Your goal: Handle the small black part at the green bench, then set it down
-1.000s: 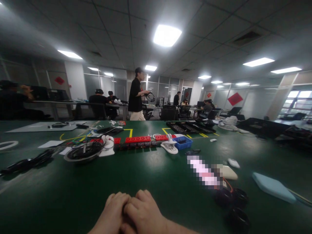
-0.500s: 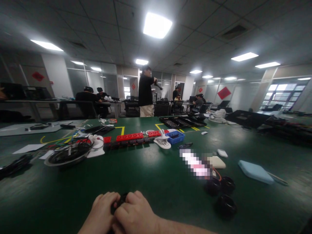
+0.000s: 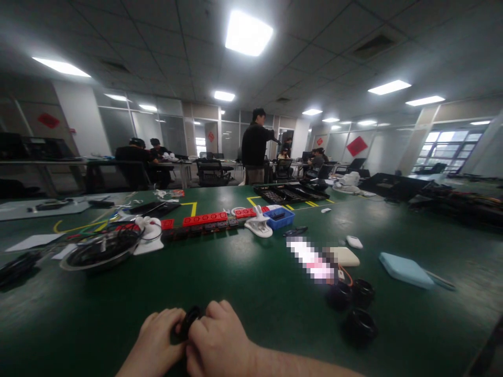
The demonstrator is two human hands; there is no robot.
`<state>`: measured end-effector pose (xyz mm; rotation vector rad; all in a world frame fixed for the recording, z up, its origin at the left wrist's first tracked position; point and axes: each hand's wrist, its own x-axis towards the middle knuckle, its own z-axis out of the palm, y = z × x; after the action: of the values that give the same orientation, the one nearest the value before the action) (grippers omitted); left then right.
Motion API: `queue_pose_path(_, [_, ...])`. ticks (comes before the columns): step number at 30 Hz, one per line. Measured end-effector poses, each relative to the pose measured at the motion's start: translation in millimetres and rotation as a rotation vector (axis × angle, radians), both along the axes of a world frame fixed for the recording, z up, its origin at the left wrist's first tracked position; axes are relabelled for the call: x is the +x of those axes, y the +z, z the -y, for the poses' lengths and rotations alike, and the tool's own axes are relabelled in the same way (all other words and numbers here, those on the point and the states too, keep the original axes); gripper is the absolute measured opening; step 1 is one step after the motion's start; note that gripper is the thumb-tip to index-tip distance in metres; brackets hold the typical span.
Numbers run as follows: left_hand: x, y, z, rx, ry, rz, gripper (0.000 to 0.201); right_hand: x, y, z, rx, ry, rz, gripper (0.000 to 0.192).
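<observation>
the black ring (image 3: 193, 313) sat left of the white clip (image 3: 258, 225) and on its near side, left hand (image 3: 156, 337) and right hand (image 3: 220, 332) both wrapped on it; its long axis i couldn't tell.

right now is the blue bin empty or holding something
Holding something: a dark object shows inside the blue bin.

Bare left grip (image 3: 157, 336), bare right grip (image 3: 220, 335), bare right forearm (image 3: 293, 361).
</observation>
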<state>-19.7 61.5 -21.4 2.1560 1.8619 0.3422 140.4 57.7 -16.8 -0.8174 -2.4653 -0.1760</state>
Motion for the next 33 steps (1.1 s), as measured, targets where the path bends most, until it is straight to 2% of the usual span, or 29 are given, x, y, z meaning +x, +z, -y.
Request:
queue_pose_path(7, [5,4.9,0,-0.014,0.007,-0.012,0.006,5,8.6,1,-0.126,-0.071,-0.059,0.016])
queue_pose_path(14, [2,1.5,0,-0.031,-0.015,-0.003,0.008,7,17.7,3,-0.265,-0.142,-0.078,0.025])
queue_pose_path(23, [3,-0.1,2,-0.056,-0.022,0.023,0.008,7,13.5,1,-0.279,-0.122,-0.101,0.034])
queue_pose_path(33, [6,1.3,5,-0.071,-0.040,0.024,0.011,5,13.0,3,-0.264,-0.141,-0.115,0.028])
